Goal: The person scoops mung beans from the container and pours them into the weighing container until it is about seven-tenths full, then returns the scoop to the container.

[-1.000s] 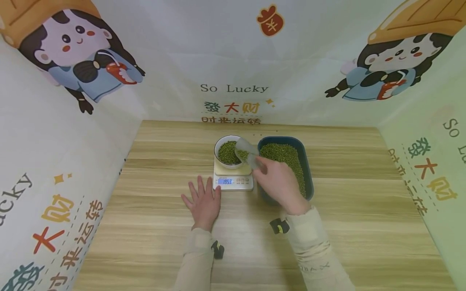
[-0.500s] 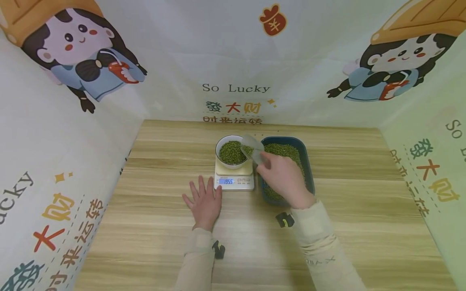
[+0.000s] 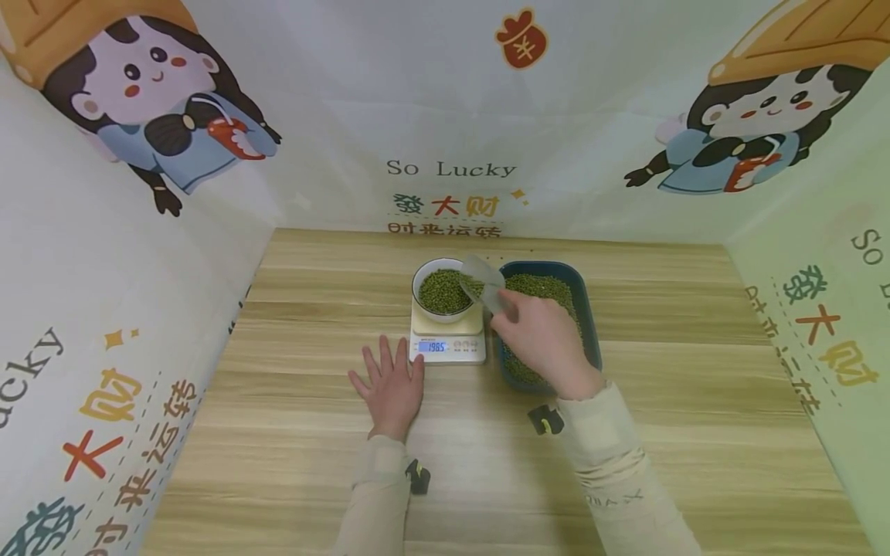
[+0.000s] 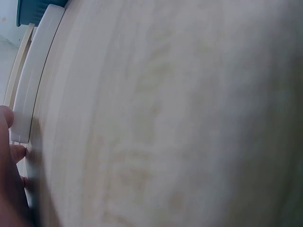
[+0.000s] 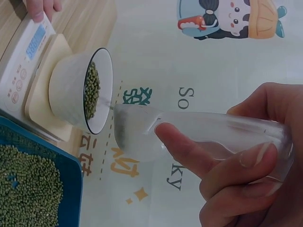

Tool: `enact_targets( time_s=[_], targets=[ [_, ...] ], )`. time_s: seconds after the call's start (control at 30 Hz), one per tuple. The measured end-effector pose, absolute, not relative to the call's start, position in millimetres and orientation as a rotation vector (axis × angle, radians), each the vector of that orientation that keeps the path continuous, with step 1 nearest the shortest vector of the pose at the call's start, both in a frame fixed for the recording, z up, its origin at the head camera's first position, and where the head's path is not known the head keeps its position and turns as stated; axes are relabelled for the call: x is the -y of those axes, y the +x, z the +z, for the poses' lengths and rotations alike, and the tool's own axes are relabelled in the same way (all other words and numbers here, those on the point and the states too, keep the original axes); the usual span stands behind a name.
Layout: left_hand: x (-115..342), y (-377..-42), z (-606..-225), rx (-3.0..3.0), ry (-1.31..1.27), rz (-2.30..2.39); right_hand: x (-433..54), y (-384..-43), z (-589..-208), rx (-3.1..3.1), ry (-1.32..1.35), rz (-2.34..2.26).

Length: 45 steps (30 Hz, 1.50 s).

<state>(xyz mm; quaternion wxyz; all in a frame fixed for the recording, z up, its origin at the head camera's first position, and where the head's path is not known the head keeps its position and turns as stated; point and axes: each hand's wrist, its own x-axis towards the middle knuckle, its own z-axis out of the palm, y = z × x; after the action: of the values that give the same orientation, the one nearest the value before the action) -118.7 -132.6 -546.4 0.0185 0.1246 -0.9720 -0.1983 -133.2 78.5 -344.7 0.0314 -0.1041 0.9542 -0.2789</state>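
My right hand [image 3: 545, 336] grips the handle of a clear plastic scoop [image 5: 142, 130], its index finger stretched along it. The scoop's mouth tilts over the right rim of a white bowl [image 5: 68, 87] with a dark edge. Green mung beans [image 3: 443, 292] fill much of that bowl. It sits on a kitchen scale [image 3: 448, 357] whose lit display reads about 198.5. My left hand [image 3: 393, 395] lies flat with spread fingers on the table, its thumb touching the scale's near left corner. In the left wrist view only part of that hand shows, at the left edge.
A dark blue tub [image 3: 591, 332] of mung beans stands right of the scale, partly under my right hand. A few loose beans lie behind it on the wooden table [image 3: 313, 309]. Printed cloth walls [image 3: 334, 116] enclose the back and both sides.
The scoop has shifted slightly right from deeper over the bowl to its rim. The reading has risen from about 195.3 to 198.5. My left hand stays in place.
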Motion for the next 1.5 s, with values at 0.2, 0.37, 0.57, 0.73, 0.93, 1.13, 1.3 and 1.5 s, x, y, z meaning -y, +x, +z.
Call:
enact_targets(
  time_s=[0.2,0.37,0.57,0.73,0.93,1.13,1.3,1.5],
  targets=[
    [131.8,-118.3,-545.9,3.021,0.402,-0.611,-80.1,-133.6,-343.1,-2.948,-0.336,-0.847],
    [131.9,-117.9,-545.3,3.028,0.401,-0.611,-81.0,-134.6,-343.5,-2.934,-0.329,-0.838],
    [132.2,-117.9,-545.3,3.016,0.394,-0.619,-80.4,-135.1,-343.5,-2.947,-0.346,-0.827],
    [132.4,-117.5,-545.3,3.018,0.395,-0.620,-80.0,-135.3,-342.3,-2.958,-0.354,-0.817],
    [132.7,-117.1,-543.5,3.013,0.388,-0.646,-79.1,-134.6,-341.0,-2.967,-0.386,-0.773],
    [132.5,-118.0,-544.3,3.020,0.384,-0.643,-77.9,-133.7,-339.5,-2.981,-0.412,-0.730],
    [132.6,-118.4,-545.7,3.027,0.395,-0.631,-77.9,-133.5,-339.2,-2.991,-0.418,-0.720],
    [132.7,-118.3,-545.8,3.031,0.401,-0.630,-78.1,-133.3,-339.9,-3.002,-0.428,-0.715]
  ],
)
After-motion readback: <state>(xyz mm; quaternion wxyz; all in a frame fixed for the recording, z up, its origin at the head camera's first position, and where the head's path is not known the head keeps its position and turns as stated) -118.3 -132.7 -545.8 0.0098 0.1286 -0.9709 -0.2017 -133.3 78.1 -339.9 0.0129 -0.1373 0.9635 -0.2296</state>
